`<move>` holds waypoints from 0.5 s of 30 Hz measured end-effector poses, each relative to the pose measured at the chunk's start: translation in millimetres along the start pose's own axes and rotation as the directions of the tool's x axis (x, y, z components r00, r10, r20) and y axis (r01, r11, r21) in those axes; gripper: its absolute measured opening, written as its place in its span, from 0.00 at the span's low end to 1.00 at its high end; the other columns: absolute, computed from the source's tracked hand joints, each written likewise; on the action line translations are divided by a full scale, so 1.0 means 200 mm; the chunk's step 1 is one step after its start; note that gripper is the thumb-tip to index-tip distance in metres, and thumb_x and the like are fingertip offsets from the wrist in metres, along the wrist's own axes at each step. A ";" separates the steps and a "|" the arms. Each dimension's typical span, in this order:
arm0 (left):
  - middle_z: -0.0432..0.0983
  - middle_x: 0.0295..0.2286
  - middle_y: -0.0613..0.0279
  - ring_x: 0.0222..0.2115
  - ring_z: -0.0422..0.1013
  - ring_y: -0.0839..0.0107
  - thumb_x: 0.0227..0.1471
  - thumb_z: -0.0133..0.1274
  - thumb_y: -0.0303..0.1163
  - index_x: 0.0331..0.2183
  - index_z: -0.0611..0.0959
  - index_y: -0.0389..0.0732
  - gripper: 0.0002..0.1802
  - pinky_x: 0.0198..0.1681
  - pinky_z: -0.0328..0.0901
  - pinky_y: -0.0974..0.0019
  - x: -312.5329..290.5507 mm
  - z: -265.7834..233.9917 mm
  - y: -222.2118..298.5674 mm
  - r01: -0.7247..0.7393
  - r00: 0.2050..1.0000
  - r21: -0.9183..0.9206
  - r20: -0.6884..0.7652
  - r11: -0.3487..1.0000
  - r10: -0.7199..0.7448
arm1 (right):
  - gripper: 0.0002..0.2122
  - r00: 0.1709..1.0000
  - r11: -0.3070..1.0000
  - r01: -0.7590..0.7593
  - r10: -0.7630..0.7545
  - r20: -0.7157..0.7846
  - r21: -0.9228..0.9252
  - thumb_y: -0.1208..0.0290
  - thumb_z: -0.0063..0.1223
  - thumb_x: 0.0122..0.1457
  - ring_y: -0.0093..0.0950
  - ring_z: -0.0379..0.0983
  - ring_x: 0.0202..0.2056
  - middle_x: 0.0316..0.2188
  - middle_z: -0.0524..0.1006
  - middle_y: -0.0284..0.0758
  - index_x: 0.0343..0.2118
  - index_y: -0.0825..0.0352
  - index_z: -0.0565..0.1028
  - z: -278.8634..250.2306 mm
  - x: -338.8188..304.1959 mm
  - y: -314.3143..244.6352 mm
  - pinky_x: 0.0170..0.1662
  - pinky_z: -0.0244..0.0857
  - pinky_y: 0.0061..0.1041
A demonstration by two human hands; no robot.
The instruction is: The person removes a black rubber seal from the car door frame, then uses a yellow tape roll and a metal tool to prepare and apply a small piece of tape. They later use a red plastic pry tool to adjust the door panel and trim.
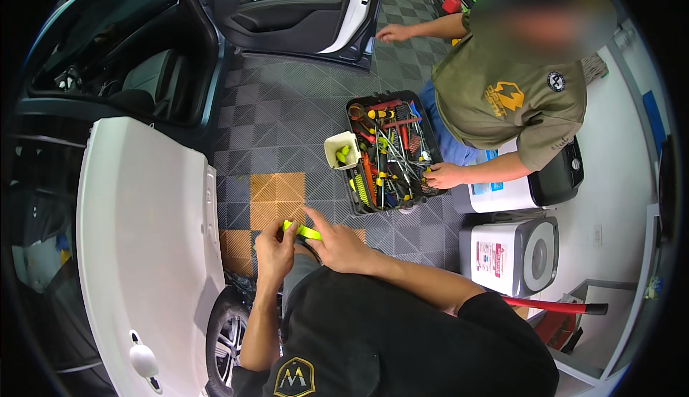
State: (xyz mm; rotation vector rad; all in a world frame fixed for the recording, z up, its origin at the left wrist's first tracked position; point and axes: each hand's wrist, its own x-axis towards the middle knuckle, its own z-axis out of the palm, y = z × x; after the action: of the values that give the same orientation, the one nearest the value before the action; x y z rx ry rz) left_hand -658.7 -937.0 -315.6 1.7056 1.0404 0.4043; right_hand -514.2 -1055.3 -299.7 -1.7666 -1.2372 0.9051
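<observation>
A small flat strip (304, 231) in bright yellow-green spans the gap between my two hands, in front of my body. My left hand (274, 252) pinches its left end between thumb and fingers. At the other end, my right hand (343, 246) grips the strip low down, with the index finger stretched out past it. Whether the strip is a tool or a piece of trim cannot be made out. Beyond my hands stands a black tool tray (359, 204) full of screwdrivers, pliers and other hand tools. A cream tub (331, 146) at its left side holds similar yellow-green pieces.
Close on my left is a white car door (143, 210), with a wheel (228, 332) beside it. An open dark car door (287, 9) stands ahead. Across the tray, a co-worker (517, 103) has one hand among the tools. White boxes (495, 260) and a red bar (552, 305) are at right.
</observation>
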 end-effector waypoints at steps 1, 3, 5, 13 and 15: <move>0.76 0.20 0.63 0.20 0.69 0.79 0.63 0.56 0.33 0.40 0.84 0.30 0.14 0.23 0.64 0.70 0.04 0.00 0.02 -0.009 1.000 0.033 0.007 0.999 0.009 | 0.33 0.999 0.999 -0.036 0.035 -0.008 -0.017 0.72 0.54 0.62 0.56 0.77 0.30 0.28 0.79 0.54 0.68 0.65 0.53 0.01 0.04 0.03 0.33 0.68 0.54; 0.77 0.22 0.62 0.20 0.69 0.79 0.65 0.53 0.33 0.43 0.83 0.30 0.14 0.24 0.65 0.70 0.10 0.00 0.07 0.070 0.989 -0.067 0.137 0.995 -0.060 | 0.33 0.998 0.998 -0.055 0.054 -0.024 -0.013 0.71 0.54 0.62 0.56 0.77 0.30 0.27 0.79 0.53 0.68 0.65 0.53 0.01 0.15 0.10 0.33 0.68 0.54; 0.78 0.25 0.61 0.22 0.71 0.78 0.68 0.49 0.34 0.44 0.81 0.31 0.14 0.25 0.68 0.70 0.19 0.02 0.08 0.066 0.978 -0.192 0.208 0.979 -0.026 | 0.33 0.999 0.999 -0.025 0.026 -0.046 0.027 0.70 0.54 0.62 0.55 0.77 0.30 0.27 0.80 0.52 0.68 0.65 0.54 -0.02 0.26 0.15 0.33 0.69 0.53; 0.77 0.26 0.60 0.25 0.74 0.77 0.64 0.55 0.33 0.41 0.77 0.33 0.12 0.27 0.69 0.72 0.76 0.01 0.06 0.162 0.973 -0.205 0.193 0.965 -0.123 | 0.33 0.997 0.965 -0.072 0.080 0.022 -0.252 0.71 0.49 0.60 0.53 0.79 0.32 0.31 0.81 0.52 0.68 0.69 0.52 -0.21 0.72 -0.04 0.35 0.72 0.52; 0.78 0.26 0.60 0.25 0.73 0.77 0.64 0.56 0.34 0.40 0.78 0.34 0.11 0.27 0.69 0.72 0.89 -0.06 0.12 0.133 0.966 -0.261 0.251 0.956 -0.066 | 0.34 0.996 0.974 -0.092 0.094 0.000 -0.206 0.72 0.50 0.60 0.53 0.79 0.32 0.31 0.81 0.52 0.68 0.70 0.51 -0.22 0.85 -0.07 0.35 0.73 0.51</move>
State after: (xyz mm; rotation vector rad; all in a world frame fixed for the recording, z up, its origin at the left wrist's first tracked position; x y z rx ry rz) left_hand -556.6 -789.8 -328.4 1.4061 0.8463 0.2554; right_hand -435.1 -899.1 -287.5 -1.9997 -1.3025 0.8651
